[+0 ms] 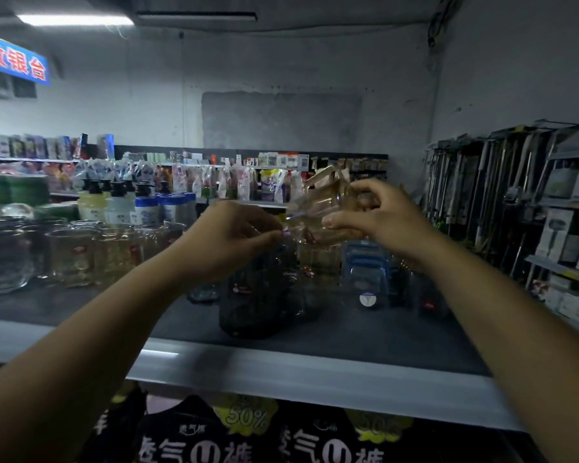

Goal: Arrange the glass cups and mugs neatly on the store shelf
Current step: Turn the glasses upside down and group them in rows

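Both hands hold a clear glass mug tilted in the air above the dark store shelf. My right hand grips its body from the right, fingers curled round it. My left hand pinches the mug's lower left edge. Below the raised mug stand more glass cups, dim and partly hidden by my arms. A row of glass mugs lines the shelf at the left, with a rounded glass jar at the far left.
Blue-packaged items stand on the shelf at the right. Behind are pump bottles and hanging goods. Racks of utensils and boxes fill the right side. Black packs with yellow 50% stickers hang below the shelf edge.
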